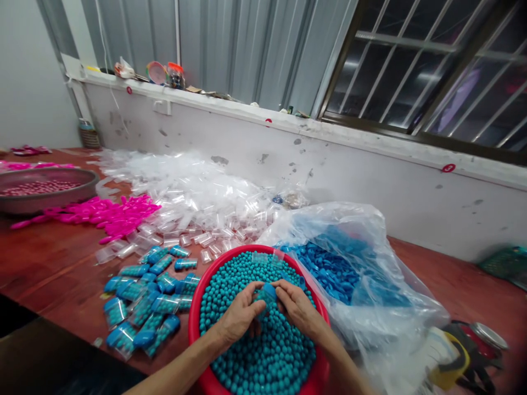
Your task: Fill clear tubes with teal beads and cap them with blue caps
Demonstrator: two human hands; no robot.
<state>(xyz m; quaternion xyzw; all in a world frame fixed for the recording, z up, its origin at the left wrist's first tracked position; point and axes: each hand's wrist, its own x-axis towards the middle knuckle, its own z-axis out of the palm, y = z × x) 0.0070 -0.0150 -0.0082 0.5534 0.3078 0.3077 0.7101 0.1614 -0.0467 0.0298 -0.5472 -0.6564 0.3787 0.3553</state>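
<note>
Over a red basin (195, 323) full of teal balls (267, 351), my left hand (241, 314) is closed round a small clear container (263, 300) with teal balls inside. My right hand (298, 308) pinches at the blue cap (269, 289) on its upper end. The fingers partly cover both, so I cannot tell how firmly the cap sits. Left of the basin lies a heap of filled containers (167, 303) with blue caps. To the right, a clear plastic bag (362, 219) lies open around many loose blue caps (325, 269).
Clear plastic containers (197, 186) are piled along the wall. Bright pink pieces (111, 214) lie beside a wide bowl (82, 192) of pink balls at far left. A yellow and black object (453, 362) sits at the right front. The red table (53, 263) meets the wall behind.
</note>
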